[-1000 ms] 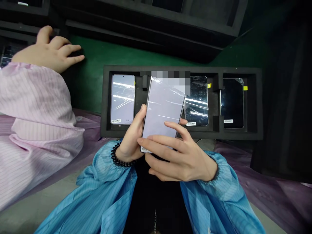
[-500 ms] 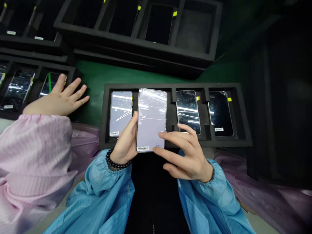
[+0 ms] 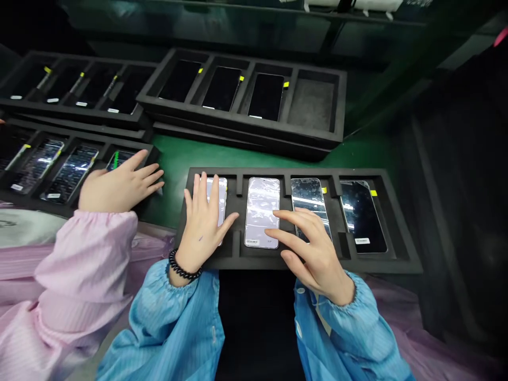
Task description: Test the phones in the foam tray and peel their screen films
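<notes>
Nearest, the person's left hand is lying open with its fingers spread, clamped on nothing, across a phone in the leftmost compartment of a black foam tray. A black bead bracelet is circling that wrist above a blue striped sleeve. The right hand is apart from the left, its fingers loosely curved, with their tips over the lower-left part of a mirror-bright phone in the third compartment; I cannot tell whether they touch it. A film-wrapped phone is lying in the second compartment, between the hands, and a dark phone is filling the fourth. Left of the tray, a co-worker's hand in a pink striped sleeve is resting over a neighbouring tray of phones, on a green mat. Beyond the mat, two more foam trays are holding dark phones.
</notes>
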Available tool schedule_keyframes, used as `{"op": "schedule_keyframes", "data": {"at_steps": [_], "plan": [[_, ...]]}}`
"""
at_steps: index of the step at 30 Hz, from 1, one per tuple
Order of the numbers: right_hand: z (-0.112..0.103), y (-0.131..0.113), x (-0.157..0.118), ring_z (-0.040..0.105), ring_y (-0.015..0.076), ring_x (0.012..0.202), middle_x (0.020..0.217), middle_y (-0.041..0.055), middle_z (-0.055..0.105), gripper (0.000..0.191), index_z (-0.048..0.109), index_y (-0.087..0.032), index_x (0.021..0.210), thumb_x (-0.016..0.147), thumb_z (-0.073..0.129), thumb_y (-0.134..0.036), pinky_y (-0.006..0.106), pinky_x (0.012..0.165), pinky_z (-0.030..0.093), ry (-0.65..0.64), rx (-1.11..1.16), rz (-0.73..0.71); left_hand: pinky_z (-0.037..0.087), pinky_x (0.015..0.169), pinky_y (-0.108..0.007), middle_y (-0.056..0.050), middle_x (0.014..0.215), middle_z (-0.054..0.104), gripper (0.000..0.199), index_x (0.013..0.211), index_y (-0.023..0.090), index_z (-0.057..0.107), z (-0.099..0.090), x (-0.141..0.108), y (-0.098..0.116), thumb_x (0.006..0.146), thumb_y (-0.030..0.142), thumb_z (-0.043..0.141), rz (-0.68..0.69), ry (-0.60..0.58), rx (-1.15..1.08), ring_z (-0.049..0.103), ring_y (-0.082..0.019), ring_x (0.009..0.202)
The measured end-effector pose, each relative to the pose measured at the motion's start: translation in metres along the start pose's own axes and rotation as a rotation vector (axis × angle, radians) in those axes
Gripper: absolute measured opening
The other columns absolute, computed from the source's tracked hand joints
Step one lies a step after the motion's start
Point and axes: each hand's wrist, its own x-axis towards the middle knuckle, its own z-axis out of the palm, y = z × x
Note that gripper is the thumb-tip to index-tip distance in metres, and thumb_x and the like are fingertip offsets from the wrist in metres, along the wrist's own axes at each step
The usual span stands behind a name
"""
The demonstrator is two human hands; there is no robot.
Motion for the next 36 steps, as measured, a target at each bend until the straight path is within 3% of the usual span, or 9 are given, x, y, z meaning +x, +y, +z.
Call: {"op": "schedule_keyframes", "data": {"at_steps": [5, 8, 11, 14, 18, 22, 28, 32, 36], "plan": [[0.006, 0.009, 0.003, 0.057, 0.0272, 0.124, 0.136, 0.0159, 0.059, 0.029, 0.064, -0.018, 0.122, 0.097, 0.049, -0.017, 0.051, 0.104, 0.049, -0.010, 0.029, 0.022, 0.014, 0.122, -0.069, -0.024, 0.168, 0.005, 0.079, 0.156, 0.013, 0.025, 0.006, 0.010, -0.008, 0.087, 0.031, 0.057, -0.058, -0.008, 0.181, 0.007, -0.039, 0.157], [0.008, 0.014, -0.001, 0.056, 0.0278, 0.124, 0.138, 0.0145, 0.057, 0.031, 0.063, -0.020, 0.125, 0.097, 0.050, -0.016, 0.051, 0.104, 0.048, -0.012, 0.022, 0.060, 0.026, 0.124, -0.056, -0.018, 0.163, 0.028, 0.081, 0.148, 0.017, 0.043, -0.010, 0.010, 0.001, 0.072, 0.026, 0.067, -0.250, 0.168, -0.062, 0.027, -0.037, 0.152], [0.010, 0.019, -0.005, 0.059, 0.0278, 0.119, 0.135, 0.0123, 0.060, 0.030, 0.065, -0.022, 0.123, 0.097, 0.051, -0.017, 0.048, 0.099, 0.051, 0.013, 0.017, 0.083, 0.049, 0.101, -0.044, -0.010, 0.115, 0.070, 0.042, 0.112, 0.022, 0.070, -0.034, 0.002, -0.005, 0.072, 0.033, 0.070, -0.449, 0.246, -0.279, 0.064, -0.033, 0.112], [0.013, 0.021, -0.005, 0.063, 0.0279, 0.114, 0.129, 0.0100, 0.063, 0.027, 0.067, -0.025, 0.118, 0.096, 0.052, -0.019, 0.045, 0.092, 0.055, 0.053, 0.013, 0.111, 0.051, 0.075, -0.033, -0.005, 0.077, 0.070, 0.024, 0.088, 0.021, 0.072, -0.053, -0.009, -0.026, 0.075, 0.041, 0.071, -0.528, 0.267, -0.435, 0.066, -0.026, 0.081], [0.014, 0.019, -0.001, 0.064, 0.0291, 0.114, 0.128, 0.0097, 0.064, 0.025, 0.067, -0.026, 0.116, 0.096, 0.054, -0.019, 0.046, 0.090, 0.055, 0.098, 0.005, 0.130, 0.049, 0.074, -0.028, -0.005, 0.090, 0.071, 0.046, 0.110, 0.017, 0.067, -0.058, -0.014, -0.034, 0.074, 0.046, 0.075, -0.542, 0.271, -0.822, 0.063, -0.020, 0.082], [0.012, 0.013, 0.002, 0.065, 0.0265, 0.109, 0.126, 0.0090, 0.065, 0.023, 0.067, -0.024, 0.113, 0.096, 0.054, -0.016, 0.043, 0.090, 0.053, 0.154, 0.037, 0.164, 0.049, 0.071, -0.026, -0.003, 0.087, 0.062, 0.051, 0.124, 0.014, 0.063, -0.042, -0.008, 0.000, 0.079, 0.037, 0.071, -0.557, 0.089, -1.203, 0.052, -0.010, 0.068], [0.012, 0.004, 0.004, 0.065, 0.0230, 0.112, 0.122, 0.0065, 0.067, 0.019, 0.069, -0.024, 0.108, 0.098, 0.054, -0.019, 0.037, 0.093, 0.052, 0.210, 0.124, 0.319, 0.049, 0.065, -0.028, -0.008, 0.092, 0.058, 0.077, 0.118, 0.015, 0.070, -0.019, -0.006, 0.043, 0.084, 0.079, 0.044, -0.553, -0.310, -1.748, 0.044, -0.012, 0.067], [0.014, -0.001, 0.008, 0.068, 0.0177, 0.093, 0.104, 0.0041, 0.070, 0.018, 0.067, -0.023, 0.104, 0.100, 0.049, -0.026, 0.029, 0.076, 0.053, 0.200, 0.216, 0.476, 0.055, 0.089, -0.043, -0.007, 0.107, 0.069, 0.077, 0.116, 0.031, 0.072, -0.012, -0.015, 0.055, 0.089, 0.081, 0.021, -0.602, -0.522, -1.662, 0.062, -0.021, 0.092], [0.015, -0.007, 0.014, 0.060, 0.0146, 0.073, 0.081, -0.0001, 0.064, 0.016, 0.062, -0.022, 0.091, 0.098, 0.052, -0.032, 0.027, 0.063, 0.045, 0.169, 0.182, 0.567, 0.051, 0.101, -0.052, -0.004, 0.116, 0.073, 0.076, 0.115, 0.032, 0.074, -0.008, -0.025, 0.058, 0.091, 0.079, 0.020, -0.577, -0.670, -1.567, 0.069, -0.028, 0.104]]}}
